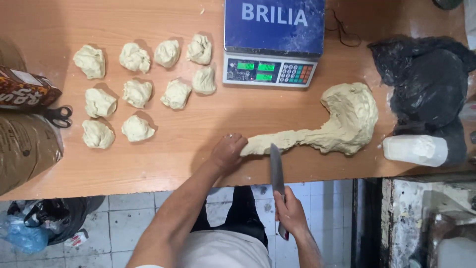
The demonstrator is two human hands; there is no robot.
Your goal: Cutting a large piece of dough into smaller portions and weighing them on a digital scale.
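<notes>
The wooden table (pixel 198 159) ends at a straight front edge just behind both hands; bare board lies left of the grip. The dough mass (pixel 349 116) sits well right of the left hand (pixel 227 151), its stretched tail reaching to the fingers, which close on the tail's end. Ten dough portions (pixel 136 92) lie beyond, to the left. The right hand (pixel 290 213) (over the floor tiles) wraps the handle of the knife (pixel 276 168), blade across the table edge, tip just beside the tail.
</notes>
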